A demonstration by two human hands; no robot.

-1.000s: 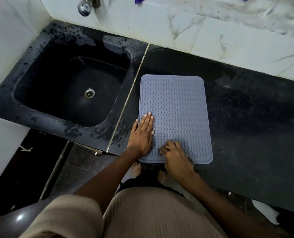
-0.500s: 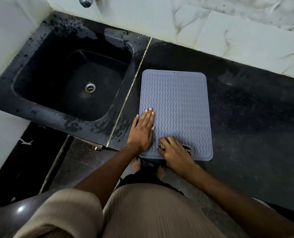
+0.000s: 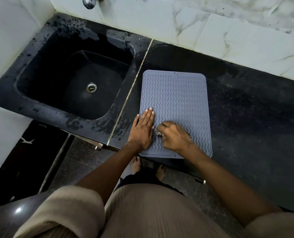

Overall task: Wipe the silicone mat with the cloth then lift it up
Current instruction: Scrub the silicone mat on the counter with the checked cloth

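A grey silicone mat [image 3: 175,103] with wavy ridges lies flat on the black counter [image 3: 249,121], its near edge at the counter's front. My left hand [image 3: 142,130] rests flat on the mat's near left part, fingers together and pointing away. My right hand [image 3: 173,137] is curled over a small patterned cloth [image 3: 159,134], pressing it onto the mat's near middle. Only scraps of the cloth show at both sides of the hand.
A black sink [image 3: 74,78] with a metal drain [image 3: 91,87] sits left of the mat, its rim wet. A tap [image 3: 88,2] juts from the white marble wall [image 3: 211,31] behind. My bare feet [image 3: 137,164] stand on the dark floor below the counter edge.
My right hand with the cloth has slid forward from the mat's near edge and leftward toward my left hand. My left hand has stayed pressed on the mat.
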